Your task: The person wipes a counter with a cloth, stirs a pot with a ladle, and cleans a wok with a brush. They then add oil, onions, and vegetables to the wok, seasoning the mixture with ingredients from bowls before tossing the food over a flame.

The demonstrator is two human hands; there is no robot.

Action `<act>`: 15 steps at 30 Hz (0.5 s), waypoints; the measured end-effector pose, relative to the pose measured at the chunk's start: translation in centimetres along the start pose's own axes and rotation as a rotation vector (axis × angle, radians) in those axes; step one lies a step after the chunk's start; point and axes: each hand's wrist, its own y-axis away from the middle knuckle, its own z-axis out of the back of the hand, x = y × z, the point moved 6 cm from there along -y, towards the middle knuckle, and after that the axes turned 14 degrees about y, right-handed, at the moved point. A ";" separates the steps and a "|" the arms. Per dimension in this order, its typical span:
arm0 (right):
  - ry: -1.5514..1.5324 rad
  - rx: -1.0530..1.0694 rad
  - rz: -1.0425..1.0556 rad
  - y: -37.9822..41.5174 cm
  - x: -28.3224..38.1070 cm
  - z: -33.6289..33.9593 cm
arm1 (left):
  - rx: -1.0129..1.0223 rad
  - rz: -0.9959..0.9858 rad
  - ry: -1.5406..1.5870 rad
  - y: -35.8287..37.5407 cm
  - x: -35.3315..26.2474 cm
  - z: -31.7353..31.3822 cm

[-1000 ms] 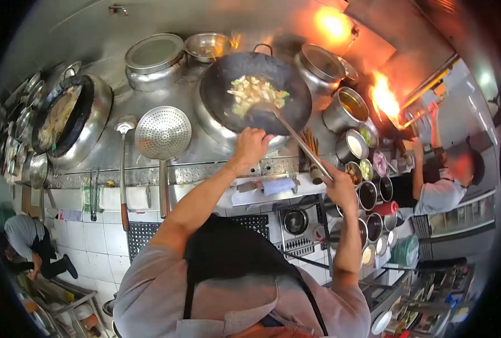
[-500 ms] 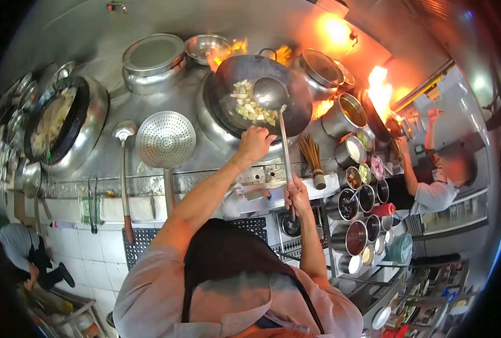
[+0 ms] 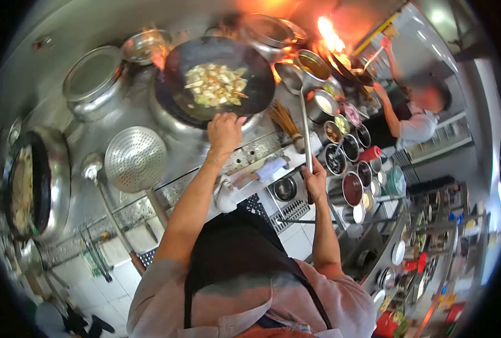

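Observation:
My left hand is closed on the near rim of a black wok, which sits tilted over its burner. Chopped pale food pieces with some green bits lie in the wok. My right hand grips the handle of a long metal ladle. The ladle's bowl is out to the right of the wok, beside a metal pot of yellowish liquid. A bamboo wok brush lies between the wok and the ladle handle.
Several seasoning containers stand on the right. A perforated skimmer and another ladle rest on the left counter. A lidded pot stands behind, a second wok far left. Flames rise near a co-worker.
The ladle has moved from over the wok to its right side. The food has gathered into a spread heap in the wok. The whole view has turned to the right.

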 end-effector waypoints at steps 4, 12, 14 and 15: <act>0.382 -0.199 0.096 -1.3 -4.2 3.3 | 0.062 0.021 -0.132 0.1 0.5 -0.4; 0.667 -0.158 -0.169 -1.3 -10.5 0.8 | 0.145 0.044 0.001 -0.5 1.7 -0.5; 0.574 -0.071 -0.226 -0.5 -10.7 -0.1 | 0.164 0.034 -0.008 -0.7 2.0 -0.7; 0.620 -0.124 -0.168 0.4 -10.3 -0.4 | 0.172 0.041 -0.019 -0.7 2.7 -0.9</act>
